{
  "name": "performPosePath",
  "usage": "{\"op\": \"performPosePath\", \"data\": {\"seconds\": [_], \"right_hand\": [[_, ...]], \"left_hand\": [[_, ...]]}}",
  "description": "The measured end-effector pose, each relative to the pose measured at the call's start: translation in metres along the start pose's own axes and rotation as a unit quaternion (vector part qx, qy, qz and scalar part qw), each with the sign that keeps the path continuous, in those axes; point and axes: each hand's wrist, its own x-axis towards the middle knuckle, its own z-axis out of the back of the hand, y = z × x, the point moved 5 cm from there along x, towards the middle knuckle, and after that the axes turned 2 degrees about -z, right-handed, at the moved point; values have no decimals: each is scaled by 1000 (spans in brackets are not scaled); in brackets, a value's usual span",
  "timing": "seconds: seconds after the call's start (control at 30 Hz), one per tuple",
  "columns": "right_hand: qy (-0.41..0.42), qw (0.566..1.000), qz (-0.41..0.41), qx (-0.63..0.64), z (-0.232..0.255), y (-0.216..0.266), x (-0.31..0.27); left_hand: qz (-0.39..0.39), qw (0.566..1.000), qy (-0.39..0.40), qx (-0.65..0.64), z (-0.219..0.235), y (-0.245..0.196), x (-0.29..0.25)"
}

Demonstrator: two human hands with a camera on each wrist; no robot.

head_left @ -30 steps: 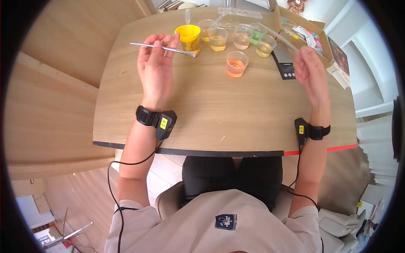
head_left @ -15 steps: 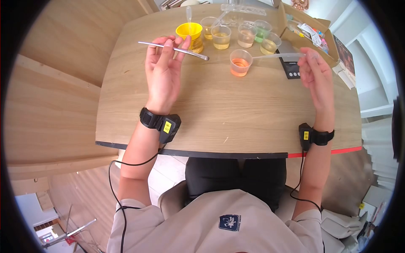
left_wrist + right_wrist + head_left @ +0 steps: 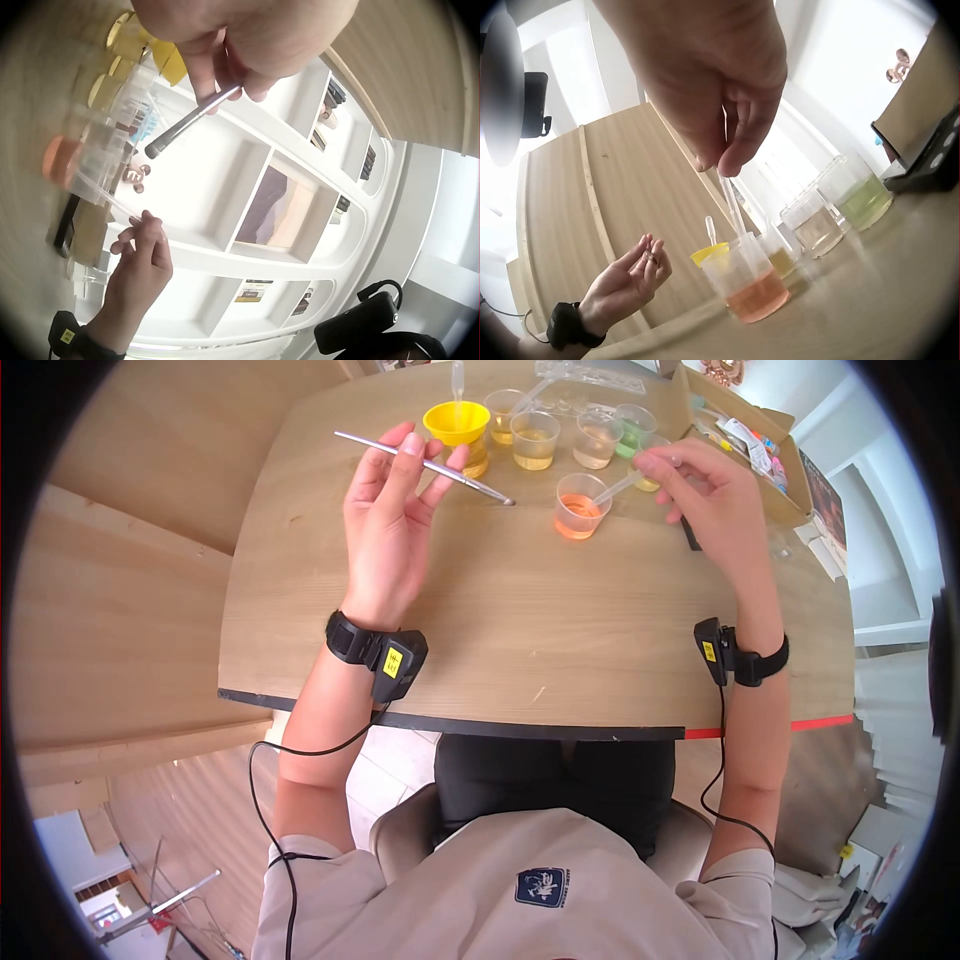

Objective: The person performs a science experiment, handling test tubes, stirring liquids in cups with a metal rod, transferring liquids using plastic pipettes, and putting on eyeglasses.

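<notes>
My left hand (image 3: 388,545) pinches a slim silver brush (image 3: 468,481) between thumb and fingers, held level above the table, its dark tip (image 3: 156,148) pointing right. Between the thumb and fingers of my right hand (image 3: 722,505) is a translucent plastic pipette (image 3: 622,484). It slants down into a clear plastic cup (image 3: 720,270) of orange liquid (image 3: 759,298), its lower end inside the cup. Just behind the left fingertips stands a yellow funnel-shaped vessel (image 3: 456,424) with another pipette (image 3: 457,382) upright in it.
Behind the orange cup are several clear cups of pale yellow (image 3: 534,453), pinkish (image 3: 597,445) and green liquid (image 3: 864,201). A clear plastic rack (image 3: 600,378) lies at the back. An open cardboard box (image 3: 795,485) of small items stands at the back right.
My right hand has moved left and brought the pipette's lower end into the orange cup. The left hand still holds the brush, nearly in place.
</notes>
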Motion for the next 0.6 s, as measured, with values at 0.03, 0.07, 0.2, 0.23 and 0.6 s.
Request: {"op": "performPosePath", "data": {"seconds": [0.03,0.07,0.2,0.23,0.6], "right_hand": [[-3,1000,2,-12,-1,0,0],[-2,1000,1,-12,-3,0,0],[-2,1000,-3,-24,-1,-7,6],[0,1000,-5,-27,-2,-13,1],[-28,998,-10,59,-2,-18,-2]], "left_hand": [[-1,1000,2,-1,0,0,1],[-1,1000,5,-3,-1,-1,2],[23,999,-12,27,-2,-2,0],[12,999,0,32,-1,-2,1],[5,999,-18,34,-3,1,1]]}}
